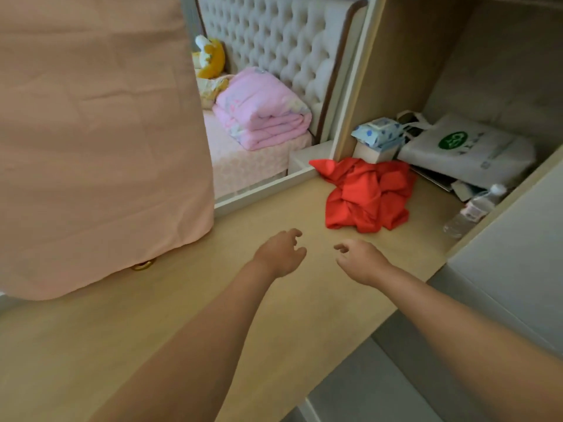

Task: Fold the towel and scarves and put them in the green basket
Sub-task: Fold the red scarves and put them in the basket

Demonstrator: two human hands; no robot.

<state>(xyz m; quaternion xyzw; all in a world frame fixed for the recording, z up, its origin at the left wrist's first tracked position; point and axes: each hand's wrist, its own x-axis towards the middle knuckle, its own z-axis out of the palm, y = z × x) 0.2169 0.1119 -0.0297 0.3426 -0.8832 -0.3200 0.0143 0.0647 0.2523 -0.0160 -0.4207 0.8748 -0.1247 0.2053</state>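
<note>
Crumpled red scarf [367, 194] on smooth pale wooden desk [122, 330]

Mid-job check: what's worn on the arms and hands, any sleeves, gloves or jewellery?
Both forearms are bare to the frame edge, no sleeves or watch. The left hand and right hand are ungloved; no rings show on the fingers, though blur hides fine detail.

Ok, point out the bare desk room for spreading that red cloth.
Bare: the light wooden desktop between the hanging pink fabric and the crumpled red cloth. Crowded: the far corner behind it, with a white tote bag and a clear plastic bottle.
</note>
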